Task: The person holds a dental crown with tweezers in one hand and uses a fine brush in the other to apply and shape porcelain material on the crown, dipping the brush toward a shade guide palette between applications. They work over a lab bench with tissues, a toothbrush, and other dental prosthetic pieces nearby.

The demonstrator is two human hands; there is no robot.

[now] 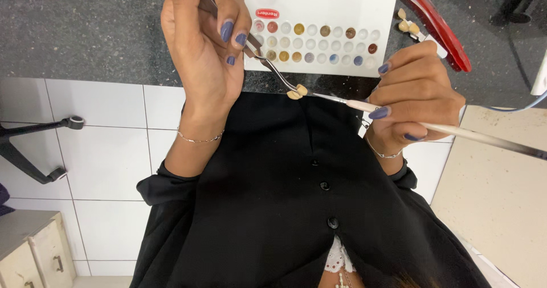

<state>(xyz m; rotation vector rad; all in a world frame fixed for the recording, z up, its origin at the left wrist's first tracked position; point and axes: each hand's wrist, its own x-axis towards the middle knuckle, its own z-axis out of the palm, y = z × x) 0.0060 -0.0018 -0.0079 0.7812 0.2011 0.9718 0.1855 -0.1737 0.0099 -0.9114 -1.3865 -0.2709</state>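
- Above the lap, just off the edge of the dark counter (85, 31), the person holds a small cream tooth piece (297, 91) in the air between both hands.
- The left hand (202, 43) is closed around metal tweezers (268, 65); their tips pinch the tooth piece, probably to keep fingers off its surface.
- The right hand (416, 94) is closed in a pen grip on a thin brush (399, 114), its tip touching the tooth piece from the right.
- The two hands are apart; the tooth piece lies between them, nearer the left.
- A white palette (319, 3) with small wells of colour sits on the counter just behind the tooth piece, likely kept within easy reach of the brush.
- A red tray (439, 28) lies to the right of the palette, more tooth pieces (407, 24) beside it.
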